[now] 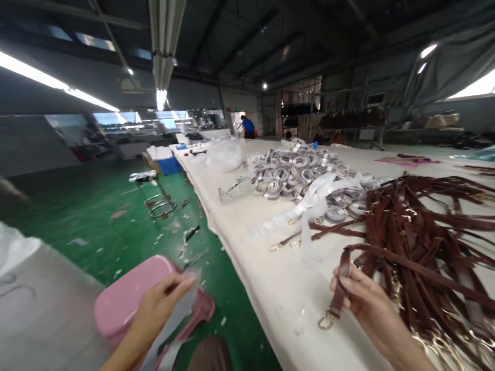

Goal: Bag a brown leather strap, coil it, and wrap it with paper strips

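Observation:
My right hand [363,299] is closed around a brown leather strap [340,278] above the table's near edge. A gold-coloured metal ring [325,322] hangs from the strap's end. Further left, off the table's side, my left hand [160,301] pinches a whitish, see-through plastic strip [176,314], which hangs down beside a pink stool [135,288]. To the right of my right hand lies a large pile of brown straps [413,247] with gold-coloured metal fittings. White plastic strips [319,196] lie on the table beyond it.
A long table with a pale cover [240,242] runs away from me. Coiled grey straps [297,170] are heaped on it, behind a clear plastic bag [224,154]. A metal stool [158,201] stands on the littered green floor [127,232]. A person in blue [248,126] is far back.

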Available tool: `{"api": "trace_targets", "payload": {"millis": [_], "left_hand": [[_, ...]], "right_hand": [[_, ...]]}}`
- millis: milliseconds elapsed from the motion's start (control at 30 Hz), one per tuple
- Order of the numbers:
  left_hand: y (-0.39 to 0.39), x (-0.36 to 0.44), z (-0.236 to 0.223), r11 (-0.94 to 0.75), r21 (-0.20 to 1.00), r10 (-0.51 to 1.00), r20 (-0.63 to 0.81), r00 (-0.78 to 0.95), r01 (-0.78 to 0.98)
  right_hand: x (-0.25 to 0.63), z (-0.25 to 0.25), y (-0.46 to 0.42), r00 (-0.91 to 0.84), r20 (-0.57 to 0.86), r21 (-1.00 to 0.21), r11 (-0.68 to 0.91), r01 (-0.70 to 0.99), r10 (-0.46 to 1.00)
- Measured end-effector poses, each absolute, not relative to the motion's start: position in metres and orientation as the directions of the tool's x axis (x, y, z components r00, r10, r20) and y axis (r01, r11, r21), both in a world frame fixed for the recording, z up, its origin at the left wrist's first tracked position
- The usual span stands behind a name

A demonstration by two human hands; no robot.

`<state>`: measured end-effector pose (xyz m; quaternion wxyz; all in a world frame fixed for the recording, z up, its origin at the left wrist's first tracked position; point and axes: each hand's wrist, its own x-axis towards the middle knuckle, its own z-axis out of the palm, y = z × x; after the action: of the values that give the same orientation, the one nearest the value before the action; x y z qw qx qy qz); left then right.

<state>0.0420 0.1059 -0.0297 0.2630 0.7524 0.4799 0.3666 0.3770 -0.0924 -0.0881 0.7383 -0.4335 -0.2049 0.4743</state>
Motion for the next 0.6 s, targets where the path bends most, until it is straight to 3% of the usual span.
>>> {"api": "trace_targets", "payload": {"millis": [67,267,600], "left_hand": [[0.098,0.063,-0.033,-0.393,0.771,0.911,0.254,0.324,0.501],[0.043,0.131,-0.030,-0.400,0.899,0.759,0.217,0.613,0.176],[-0.009,0.162,-0.036,-0.471,0.874,0.617,0.229,0.753,0.121]], "right_hand": [[0.383,-0.066,-0.102,0.504,-0.083,-0.839,0.213,-0.501,0.860],[0.382,-0.005,-0.137,0.572,0.064,-0.815,0.374,-0.444,0.818],[0.352,0.019,-0.147,0.539,0.254,-0.836,0.463,-0.296,0.803]]}}
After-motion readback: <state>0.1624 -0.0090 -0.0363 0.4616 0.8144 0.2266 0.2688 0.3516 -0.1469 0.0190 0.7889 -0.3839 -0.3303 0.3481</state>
